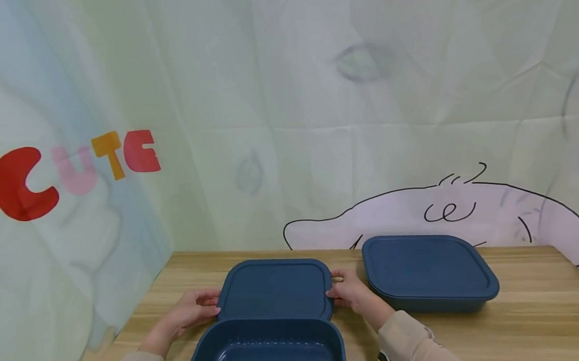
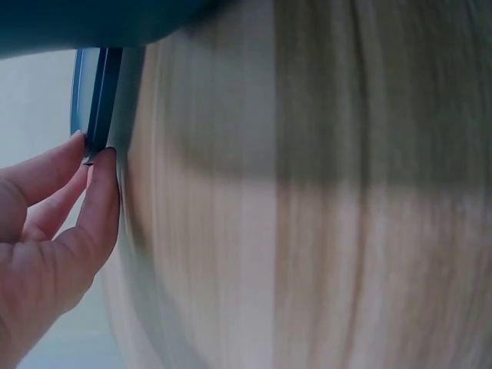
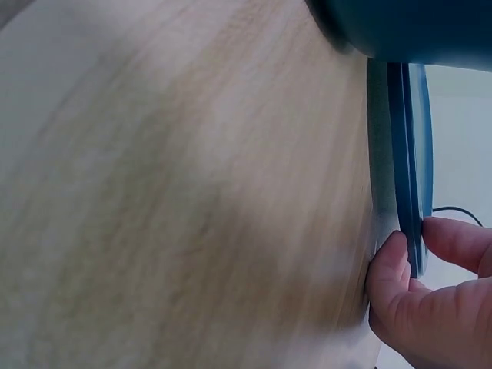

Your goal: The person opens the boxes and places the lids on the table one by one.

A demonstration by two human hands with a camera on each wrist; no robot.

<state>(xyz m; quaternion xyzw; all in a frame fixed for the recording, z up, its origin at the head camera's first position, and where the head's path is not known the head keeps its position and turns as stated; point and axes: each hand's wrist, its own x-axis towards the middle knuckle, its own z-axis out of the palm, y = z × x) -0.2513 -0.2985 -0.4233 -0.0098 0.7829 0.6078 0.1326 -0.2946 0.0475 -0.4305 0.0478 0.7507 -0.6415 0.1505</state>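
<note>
A dark blue rectangular lid lies flat just behind an uncovered dark blue container, whose near part is cut off by the head view's lower edge. My left hand pinches the lid's left edge between thumb and fingers. At the opposite edge, my right hand grips the lid the same way. In the left wrist view the lid's rim sits between the fingertips, close over the wood. The right wrist view shows its other rim held between thumb and fingers.
A second blue container with its lid on stands at the back right, near my right hand. Everything rests on a wood-grain table. Behind it hangs a printed cloth backdrop with colourful letters and a line drawing.
</note>
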